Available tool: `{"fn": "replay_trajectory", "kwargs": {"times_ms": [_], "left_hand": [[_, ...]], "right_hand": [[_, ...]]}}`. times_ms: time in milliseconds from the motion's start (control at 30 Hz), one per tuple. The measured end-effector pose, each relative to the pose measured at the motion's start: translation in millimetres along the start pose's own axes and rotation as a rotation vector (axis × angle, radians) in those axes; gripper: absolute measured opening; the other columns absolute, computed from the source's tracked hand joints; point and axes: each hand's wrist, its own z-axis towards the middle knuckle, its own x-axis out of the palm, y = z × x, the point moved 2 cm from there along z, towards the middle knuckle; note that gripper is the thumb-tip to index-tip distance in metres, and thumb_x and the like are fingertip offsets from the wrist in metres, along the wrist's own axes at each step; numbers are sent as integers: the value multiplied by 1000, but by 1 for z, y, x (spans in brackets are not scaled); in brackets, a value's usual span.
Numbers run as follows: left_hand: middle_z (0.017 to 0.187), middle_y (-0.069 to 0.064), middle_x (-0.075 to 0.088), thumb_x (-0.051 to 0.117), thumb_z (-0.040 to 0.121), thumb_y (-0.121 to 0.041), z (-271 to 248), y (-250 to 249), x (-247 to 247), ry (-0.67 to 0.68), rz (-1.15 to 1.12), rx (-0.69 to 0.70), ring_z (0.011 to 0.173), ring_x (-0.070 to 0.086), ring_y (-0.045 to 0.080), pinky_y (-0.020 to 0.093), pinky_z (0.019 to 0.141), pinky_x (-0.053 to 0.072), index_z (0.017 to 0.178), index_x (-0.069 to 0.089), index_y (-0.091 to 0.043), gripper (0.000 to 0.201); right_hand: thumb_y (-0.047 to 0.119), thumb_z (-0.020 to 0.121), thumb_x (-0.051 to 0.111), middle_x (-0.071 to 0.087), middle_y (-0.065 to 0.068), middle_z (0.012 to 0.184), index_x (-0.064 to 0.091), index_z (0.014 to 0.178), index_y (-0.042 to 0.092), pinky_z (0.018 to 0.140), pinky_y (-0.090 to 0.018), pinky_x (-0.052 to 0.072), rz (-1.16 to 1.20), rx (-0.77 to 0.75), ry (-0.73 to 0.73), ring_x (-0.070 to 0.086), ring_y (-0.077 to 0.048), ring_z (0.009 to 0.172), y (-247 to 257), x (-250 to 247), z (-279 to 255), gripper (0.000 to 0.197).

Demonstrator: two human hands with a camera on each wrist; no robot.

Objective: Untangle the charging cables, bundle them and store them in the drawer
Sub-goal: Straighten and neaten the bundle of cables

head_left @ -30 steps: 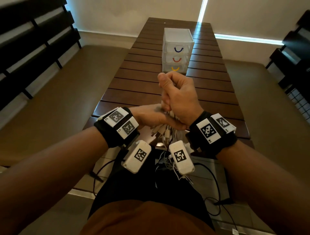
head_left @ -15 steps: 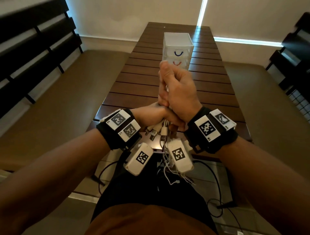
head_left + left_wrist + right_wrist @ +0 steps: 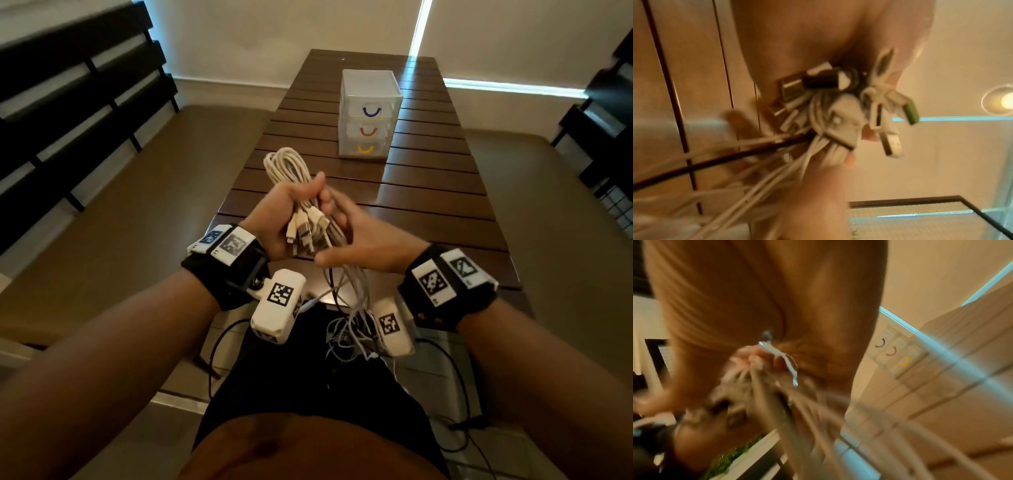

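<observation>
My left hand [image 3: 291, 219] grips a folded bundle of white charging cables [image 3: 286, 168] above the near end of the table. The bundle's loop sticks up past the fist, and several plugs [image 3: 305, 233] poke out toward me. The left wrist view shows the plugs [image 3: 840, 113] fanned out under the fist, one black cable among them. My right hand [image 3: 352, 236] cups the hanging strands [image 3: 352, 301] with its fingers nearly straight and the thumb under them. A thin white tie strip [image 3: 785, 360] sticks out between its fingers. The strands trail down over the table edge.
A small clear three-drawer unit [image 3: 370, 116], all drawers shut, stands mid-table on the slatted wooden table [image 3: 428, 212]. Its handles are blue, red and yellow. Benches run along both sides. Thin black wires hang below the table edge near my lap.
My right hand has let go of its fist grip on the upper cables and dropped beside the bundle. The left hand has turned palm-up and lifted, so the loop and plugs now show.
</observation>
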Motion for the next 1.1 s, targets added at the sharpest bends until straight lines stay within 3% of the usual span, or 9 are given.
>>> {"fn": "replay_trajectory", "kwargs": {"times_ms": [100, 233, 367, 533, 633, 733, 833, 1000, 1100], "left_hand": [[80, 4, 68, 46, 91, -31, -1, -3, 0, 10, -117, 41, 90, 68, 26, 45, 90, 50, 65, 54, -13, 33], [71, 4, 64, 42, 96, -34, -4, 2, -6, -19, -232, 61, 100, 66, 30, 46, 95, 48, 58, 52, -13, 44], [56, 1, 50, 45, 93, -36, -7, 2, -8, -63, -303, 122, 77, 67, 28, 48, 92, 49, 54, 49, -15, 44], [54, 0, 42, 41, 98, -36, 0, -6, -19, -169, -405, 205, 55, 49, 20, 33, 71, 46, 59, 42, -16, 44], [56, 1, 44, 42, 99, -36, 2, -5, -26, -224, -349, 202, 58, 51, 20, 33, 71, 46, 62, 42, -15, 43], [59, 3, 46, 42, 99, -37, 4, -4, -26, -274, -287, 175, 62, 51, 20, 38, 78, 48, 63, 42, -15, 42], [63, 4, 49, 42, 99, -38, 6, 1, -20, -299, -291, 132, 62, 55, 20, 38, 80, 48, 64, 43, -14, 42], [81, 8, 58, 42, 99, -38, 5, 4, -14, -233, -300, 70, 78, 56, 20, 35, 86, 45, 61, 44, -13, 45], [97, 10, 70, 41, 100, -35, 1, 1, -17, -239, -236, 91, 88, 61, 23, 35, 86, 46, 62, 42, -14, 43]], "right_hand": [[11, 95, 58, 60, 1, 65, 56, 97, 14, 57, -25, 52, 102, 3, -37, 59, -13, 54, -11, 17, -2, 4], [17, 96, 56, 48, 1, 56, 57, 84, 17, 51, -29, 51, 155, 75, -11, 47, -13, 47, -18, 22, 0, 12], [23, 94, 58, 58, -4, 62, 54, 78, 12, 60, -30, 54, 114, 169, 99, 60, -20, 58, -32, 19, -5, 20], [26, 89, 67, 55, -7, 63, 58, 84, 5, 62, -36, 53, -27, 273, 86, 56, -19, 55, -58, 21, -11, 24], [26, 82, 74, 65, -7, 86, 60, 93, 13, 80, -41, 56, -107, 311, 106, 63, -16, 73, -64, 20, -18, 22], [31, 72, 83, 56, -1, 127, 32, 144, 27, 96, -34, 48, -188, 263, -145, 55, -13, 110, -46, 17, -21, 89], [31, 71, 83, 46, -2, 136, 4, 152, 35, 99, -35, 44, -274, 87, -424, 48, -16, 121, -18, 33, -12, 112], [17, 92, 49, 63, -13, 115, 16, 149, 20, 78, -46, 51, -525, 72, -568, 62, -34, 94, -21, 53, 10, 65], [22, 98, 40, 65, -13, 91, 40, 116, 16, 72, -50, 52, -556, 140, -434, 61, -34, 78, -27, 53, 15, 18]]}}
